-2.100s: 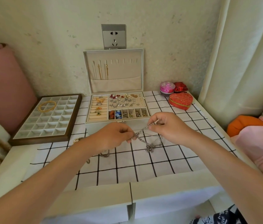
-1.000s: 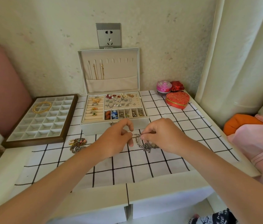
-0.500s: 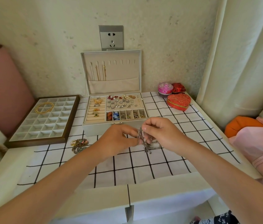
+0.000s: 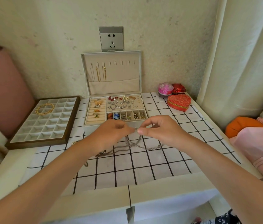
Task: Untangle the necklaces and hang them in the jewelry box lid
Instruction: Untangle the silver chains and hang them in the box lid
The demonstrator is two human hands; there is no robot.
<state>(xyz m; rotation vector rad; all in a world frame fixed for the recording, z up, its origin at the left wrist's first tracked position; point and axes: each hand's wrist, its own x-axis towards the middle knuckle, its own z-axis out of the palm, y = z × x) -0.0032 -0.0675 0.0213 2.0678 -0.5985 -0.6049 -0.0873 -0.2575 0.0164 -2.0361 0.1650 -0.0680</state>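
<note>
Between both hands (image 4: 113, 135) (image 4: 161, 131), tangled silver necklace (image 4: 143, 147)

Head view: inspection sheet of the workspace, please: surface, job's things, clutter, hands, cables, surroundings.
Surface: white table under a black-grid cloth.
Job's things: silver necklace trailing from the fingers to the cloth; jewelry box lid upright, two gold chains hung on its left hooks.
Clutter: compartment tray holding a gold necklace; heart box; pink round box and red box behind it.
Hands: left hand and right hand both pinch the silver necklace.
Cables: nothing seen; wall socket unused.
Surroundings: curtain right, pink cushion left.
</note>
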